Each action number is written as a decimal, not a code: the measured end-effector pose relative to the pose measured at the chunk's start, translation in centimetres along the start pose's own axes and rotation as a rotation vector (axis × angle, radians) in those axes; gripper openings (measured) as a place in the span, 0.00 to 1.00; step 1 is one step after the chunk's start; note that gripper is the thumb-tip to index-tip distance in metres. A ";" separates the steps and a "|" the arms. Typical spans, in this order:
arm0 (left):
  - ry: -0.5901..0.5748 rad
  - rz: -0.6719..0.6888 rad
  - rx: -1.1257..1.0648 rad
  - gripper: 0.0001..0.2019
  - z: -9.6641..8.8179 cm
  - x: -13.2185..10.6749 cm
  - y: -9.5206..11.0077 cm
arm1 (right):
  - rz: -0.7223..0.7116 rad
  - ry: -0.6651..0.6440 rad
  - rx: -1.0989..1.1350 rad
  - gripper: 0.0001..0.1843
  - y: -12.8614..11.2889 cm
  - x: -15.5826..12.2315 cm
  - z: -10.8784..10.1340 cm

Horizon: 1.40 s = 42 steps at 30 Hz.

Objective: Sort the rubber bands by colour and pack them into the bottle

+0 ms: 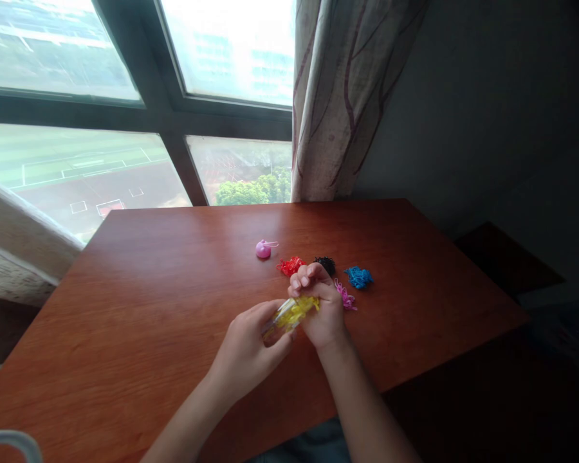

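My left hand is wrapped round a small clear container, tilted toward my right hand. Yellow elastic bands spill from its mouth. My right hand is curled closed, its fingers pinching at those yellow bands. Small piles of bands lie on the wooden table just beyond my hands: red, black, blue and pink-purple. A pink round lid with a loop lies to the left of the red pile.
The table stands against a large window with a patterned curtain at its right. A dark wall and a lower dark surface lie to the right. A pale curved object shows at the bottom left corner.
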State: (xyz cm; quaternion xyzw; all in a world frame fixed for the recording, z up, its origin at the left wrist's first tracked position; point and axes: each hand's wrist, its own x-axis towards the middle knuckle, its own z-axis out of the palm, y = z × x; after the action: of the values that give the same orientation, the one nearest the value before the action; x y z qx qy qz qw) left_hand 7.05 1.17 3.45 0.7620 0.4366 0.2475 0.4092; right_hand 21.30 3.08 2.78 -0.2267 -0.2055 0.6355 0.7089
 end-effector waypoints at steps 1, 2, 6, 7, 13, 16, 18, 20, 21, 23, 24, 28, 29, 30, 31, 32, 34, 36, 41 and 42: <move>-0.002 0.000 0.005 0.11 0.0 0.0 0.1 | -0.003 -0.001 -0.008 0.09 0.0 0.0 0.0; -0.006 0.003 0.011 0.11 0.0 -0.1 0.1 | -0.002 -0.004 -0.016 0.07 -0.1 0.0 0.0; -0.053 0.039 0.029 0.09 -0.2 -0.4 0.4 | 0.018 -0.001 -0.032 0.02 -0.4 0.0 -0.1; -0.068 0.046 0.026 0.09 -0.3 -0.4 0.4 | 0.026 -0.003 -0.037 0.04 -0.4 0.0 -0.1; -0.035 0.006 0.003 0.10 -0.3 -0.4 0.4 | -0.009 0.000 -0.128 0.14 0.3 -0.2 0.2; -0.007 -0.003 0.004 0.11 -0.1 -0.3 0.3 | -0.067 0.080 -0.098 0.14 0.7 -0.1 0.2; -0.006 -0.003 0.008 0.10 0.0 -0.3 0.4 | -0.053 0.112 -0.014 0.12 0.6 0.0 0.1; -0.006 -0.005 0.004 0.09 0.0 -0.3 0.4 | 0.009 0.126 0.076 0.09 0.3 0.2 -0.1; -0.005 -0.005 -0.004 0.09 0.0 -0.3 0.5 | 0.045 0.132 0.110 0.08 0.2 0.2 -0.2; -0.001 -0.005 -0.035 0.09 0.0 -0.3 0.4 | 0.102 0.147 0.153 0.07 0.0 0.3 -0.3; 0.000 -0.006 -0.054 0.10 -0.1 -0.3 0.4 | 0.120 0.154 0.167 0.07 -0.1 0.3 -0.3; 0.005 -0.018 -0.113 0.11 -0.2 -0.3 0.3 | 0.162 0.194 0.232 0.07 -0.1 0.3 -0.2; 0.005 -0.019 -0.123 0.11 -0.2 -0.4 0.2 | 0.173 0.210 0.255 0.06 -0.1 0.4 -0.2; 0.004 -0.018 -0.135 0.12 -0.2 -0.4 0.2 | 0.185 0.226 0.280 0.06 -0.1 0.4 -0.2; 0.000 -0.015 -0.154 0.12 -0.2 -0.4 0.1 | 0.195 0.238 0.302 0.05 -0.2 0.5 -0.2; -0.007 -0.011 -0.182 0.13 -0.1 -0.4 0.1 | 0.200 0.245 0.318 0.05 -0.4 0.6 -0.3; -0.022 -0.004 -0.273 0.16 0.0 -0.4 0.0 | 0.198 0.241 0.330 0.06 -0.7 0.8 -0.4; -0.017 -0.003 -0.392 0.18 0.1 -0.4 0.0 | 0.188 0.222 0.325 0.06 -1.1 1.0 -0.5; 0.042 0.006 -0.442 0.19 0.1 -0.3 0.1 | 0.166 0.149 0.308 0.05 -1.7 1.2 -0.5; 0.042 0.023 -0.416 0.18 0.1 -0.3 0.0 | 0.156 0.134 0.295 0.05 -1.8 1.2 -0.4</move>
State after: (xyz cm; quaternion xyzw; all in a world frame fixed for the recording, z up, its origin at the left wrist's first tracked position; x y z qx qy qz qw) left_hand 6.98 0.81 3.41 0.6607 0.3758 0.3526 0.5458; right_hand 23.09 4.11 3.48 -0.1774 -0.0442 0.6951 0.6952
